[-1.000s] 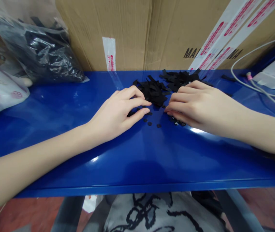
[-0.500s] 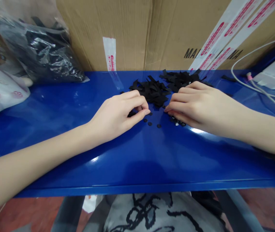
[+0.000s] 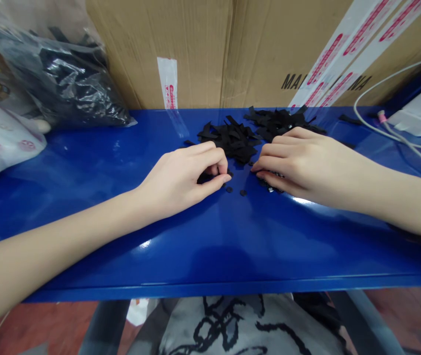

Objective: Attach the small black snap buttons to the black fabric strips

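Black discs (image 3: 243,193), probably light, suit rim pinching; left hand (image 3: 180,177) (nine o'clock) nearly closes its fingers, right hand (image 3: 302,162) (two o'clock) curls loosely, contents unclear.

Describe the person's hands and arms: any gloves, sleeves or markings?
The left hand and right hand are bare: no gloves, rings or markings show. The left forearm has no sleeve or watch in view. The right forearm is uncovered too; something dark by its elbow may be a sleeve, but I cannot tell.

Left hand (image 3: 186,175) beside black discs (image 3: 236,191) on blue table (image 3: 195,246), right hand (image 3: 299,162) near black strips (image 3: 234,140), cardboard box (image 3: 195,49) behind.
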`<state>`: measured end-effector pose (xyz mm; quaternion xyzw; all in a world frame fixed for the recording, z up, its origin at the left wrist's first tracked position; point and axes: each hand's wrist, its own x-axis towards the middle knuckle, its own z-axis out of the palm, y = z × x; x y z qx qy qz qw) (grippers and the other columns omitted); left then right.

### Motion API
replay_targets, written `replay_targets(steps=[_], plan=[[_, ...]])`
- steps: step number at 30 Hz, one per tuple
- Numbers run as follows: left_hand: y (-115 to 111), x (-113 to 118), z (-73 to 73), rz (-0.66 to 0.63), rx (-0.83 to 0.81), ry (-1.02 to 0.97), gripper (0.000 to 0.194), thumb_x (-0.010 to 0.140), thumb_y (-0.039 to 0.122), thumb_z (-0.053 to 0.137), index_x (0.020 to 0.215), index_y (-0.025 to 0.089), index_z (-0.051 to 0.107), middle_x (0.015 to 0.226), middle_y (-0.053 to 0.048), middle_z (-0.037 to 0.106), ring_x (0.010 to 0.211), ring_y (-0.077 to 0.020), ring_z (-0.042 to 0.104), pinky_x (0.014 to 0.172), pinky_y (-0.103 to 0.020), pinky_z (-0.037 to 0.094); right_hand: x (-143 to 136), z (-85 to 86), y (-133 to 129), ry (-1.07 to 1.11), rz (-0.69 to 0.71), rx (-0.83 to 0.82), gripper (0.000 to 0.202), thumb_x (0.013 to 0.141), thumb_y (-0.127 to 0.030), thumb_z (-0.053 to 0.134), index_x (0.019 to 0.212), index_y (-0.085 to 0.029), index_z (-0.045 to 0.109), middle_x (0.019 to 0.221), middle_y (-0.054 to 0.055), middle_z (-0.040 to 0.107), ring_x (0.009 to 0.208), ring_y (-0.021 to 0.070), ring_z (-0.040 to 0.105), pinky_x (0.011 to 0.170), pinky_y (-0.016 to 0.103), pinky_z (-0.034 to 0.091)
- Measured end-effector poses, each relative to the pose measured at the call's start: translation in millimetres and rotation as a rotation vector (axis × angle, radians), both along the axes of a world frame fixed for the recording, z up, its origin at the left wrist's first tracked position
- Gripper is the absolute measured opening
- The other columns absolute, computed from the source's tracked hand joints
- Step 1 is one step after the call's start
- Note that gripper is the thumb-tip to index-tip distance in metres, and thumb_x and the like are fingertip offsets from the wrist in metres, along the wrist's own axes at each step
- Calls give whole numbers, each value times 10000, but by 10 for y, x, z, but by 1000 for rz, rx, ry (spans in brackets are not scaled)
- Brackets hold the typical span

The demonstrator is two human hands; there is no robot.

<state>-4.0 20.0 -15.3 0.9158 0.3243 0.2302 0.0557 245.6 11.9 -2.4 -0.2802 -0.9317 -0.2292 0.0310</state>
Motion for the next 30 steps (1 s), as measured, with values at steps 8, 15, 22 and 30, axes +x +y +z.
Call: replay_targets(steps=[8, 15, 22, 30], plan=[[-6, -2, -8, -17, -1, 10, 93, 902, 237, 544, 861, 188, 611, 842, 14, 621, 758, -103, 557, 672, -229, 417, -2, 2, 1, -2, -4, -20, 277, 972, -248, 359, 935, -176, 624, 813, 40, 601, 726, 176, 511, 749, 327, 336], [-2, 7, -18, -26, -6, 19, 86, 900, 230, 546, 864, 189, 612, 844, 17, 623, 764, -102, 563, 689, -227, 422, -15, -15, -6, 24, 3, -16, 236, 959, -231, 389, 941, -174, 616, 813, 36, 584, 718, 183, 515, 748, 325, 352], [-3, 10, -3, -23, -21, 26, 91, 904, 235, 540, 874, 194, 615, 853, 17, 627, 769, -102, 568, 676, -224, 419, -35, 9, -28, 38, -16, -75, 228, 958, -235, 393, 935, -174, 612, 845, 51, 597, 687, 179, 498, 725, 316, 361], [5, 5, -17, -23, 62, -14, 89, 891, 239, 557, 853, 197, 626, 827, 13, 641, 803, -123, 582, 699, -237, 436, -34, 23, -36, 55, -27, -88, 277, 957, -221, 375, 939, -163, 645, 842, 63, 624, 686, 175, 504, 721, 328, 364]])
